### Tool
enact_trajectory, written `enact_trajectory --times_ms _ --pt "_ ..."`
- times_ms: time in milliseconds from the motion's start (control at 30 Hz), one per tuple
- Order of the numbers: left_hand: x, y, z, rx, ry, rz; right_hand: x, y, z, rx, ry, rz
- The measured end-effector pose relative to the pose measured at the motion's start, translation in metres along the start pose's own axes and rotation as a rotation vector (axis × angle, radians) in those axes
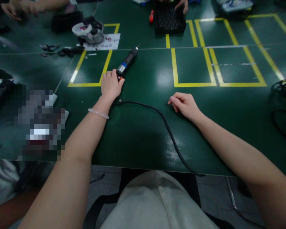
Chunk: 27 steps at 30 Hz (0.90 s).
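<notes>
The green table (145,76) carries a black cable (166,124) and, left of center, an electric screwdriver (128,62). The left hand (111,84) grips the screwdriver's rear end; the right hand (185,104) is curled narrow, right of the cable.

Head view: from the wearer's (154,200) head, facing forward and down over the table (138,133)
Nearness: forearms (233,151) close, tape (194,85) farther

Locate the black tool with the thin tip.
In the head view, the black tool is above and left of centre, just right of a yellow tape strip, its near end in the left grip.
</notes>
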<state>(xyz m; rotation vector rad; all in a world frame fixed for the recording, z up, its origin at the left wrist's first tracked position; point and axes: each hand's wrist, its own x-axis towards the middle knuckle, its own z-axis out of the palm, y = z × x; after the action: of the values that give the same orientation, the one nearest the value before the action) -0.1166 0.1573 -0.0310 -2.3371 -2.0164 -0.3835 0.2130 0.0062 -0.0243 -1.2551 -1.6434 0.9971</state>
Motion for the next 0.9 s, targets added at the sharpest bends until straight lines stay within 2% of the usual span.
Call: enact_trajectory --times_ms 167,333,700,900 --pt "0.036 -0.030 0.003 0.053 0.012 -0.167 0.000 0.000 0.000 -0.008 -0.010 -0.001" --pt "0.057 -0.046 0.006 0.096 0.002 -0.271 -0.001 0.001 -0.001 -0.019 -0.014 -0.001" --pt "0.056 -0.045 0.001 0.134 -0.004 -0.244 0.000 0.003 0.001 -0.051 -0.029 -0.002" --pt "0.064 -0.048 0.005 0.049 0.040 -0.292 0.001 0.002 0.001 -0.038 -0.033 0.005"
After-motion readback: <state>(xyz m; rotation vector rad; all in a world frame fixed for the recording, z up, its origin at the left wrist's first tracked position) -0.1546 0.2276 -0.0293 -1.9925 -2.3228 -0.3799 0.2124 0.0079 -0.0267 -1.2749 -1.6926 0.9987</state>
